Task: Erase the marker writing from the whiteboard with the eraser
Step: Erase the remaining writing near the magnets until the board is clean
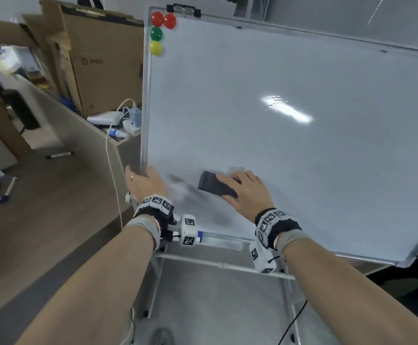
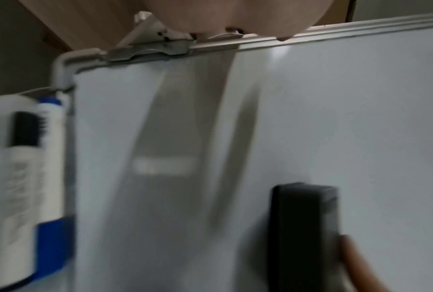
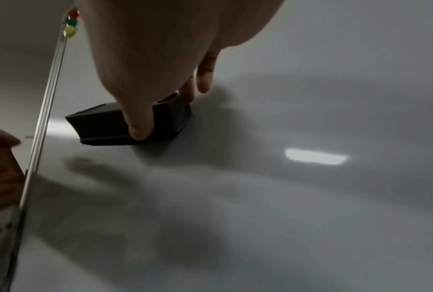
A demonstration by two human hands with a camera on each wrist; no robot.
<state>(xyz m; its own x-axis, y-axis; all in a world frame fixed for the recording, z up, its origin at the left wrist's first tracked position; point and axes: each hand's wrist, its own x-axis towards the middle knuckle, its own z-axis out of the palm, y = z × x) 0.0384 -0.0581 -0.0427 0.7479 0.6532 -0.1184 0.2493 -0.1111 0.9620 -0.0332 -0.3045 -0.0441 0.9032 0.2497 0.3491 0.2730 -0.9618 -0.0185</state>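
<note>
The whiteboard (image 1: 277, 108) stands tilted on its stand and fills most of the head view. My right hand (image 1: 237, 188) grips the black eraser (image 1: 215, 186) and presses it flat on the board's lower left area. In the right wrist view my thumb and fingers clamp the eraser (image 3: 130, 126) from both sides. Grey smeared marker traces (image 1: 185, 190) lie just left of and below the eraser. My left hand (image 1: 140, 179) grips the board's left frame (image 1: 144, 120). From the left wrist, the eraser (image 2: 302, 227) shows against the whiteboard (image 2: 360, 118).
Red, green and yellow magnets (image 1: 157, 33) sit at the board's top left corner. A marker (image 1: 218, 239) lies in the tray below the board. Cardboard boxes (image 1: 103, 58), a cabinet with chargers (image 1: 118, 120) and a hanging cable (image 1: 113, 175) stand left. Several markers (image 1: 1, 190) lie on the floor.
</note>
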